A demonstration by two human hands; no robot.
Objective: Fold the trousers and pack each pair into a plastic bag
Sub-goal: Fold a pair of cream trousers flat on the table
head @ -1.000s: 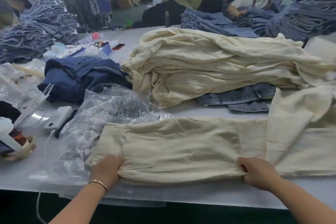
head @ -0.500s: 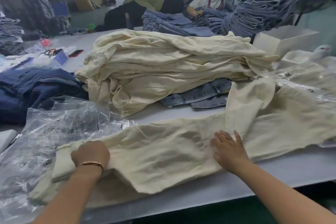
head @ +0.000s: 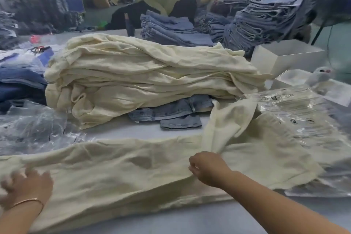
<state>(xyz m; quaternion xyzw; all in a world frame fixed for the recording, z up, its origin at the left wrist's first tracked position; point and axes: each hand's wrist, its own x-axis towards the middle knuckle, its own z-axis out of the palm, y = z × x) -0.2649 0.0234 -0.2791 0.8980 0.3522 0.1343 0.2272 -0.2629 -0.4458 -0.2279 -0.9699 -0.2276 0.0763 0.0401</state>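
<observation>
Trousers (head: 117,169) are lying stretched across the counter (head: 190,220), so folding looks barely started, no bagging yet. Left hand (head: 26,186) is gripping the cloth at one end, right hand (head: 207,167) is pinching a fold mid-length. Next I'd guess the leg is getting flipped over, edges lined up. Cream pile (head: 142,78) and bags (head: 34,127) are sitting behind; denim stacks (head: 266,19) are filling the workshop.
</observation>
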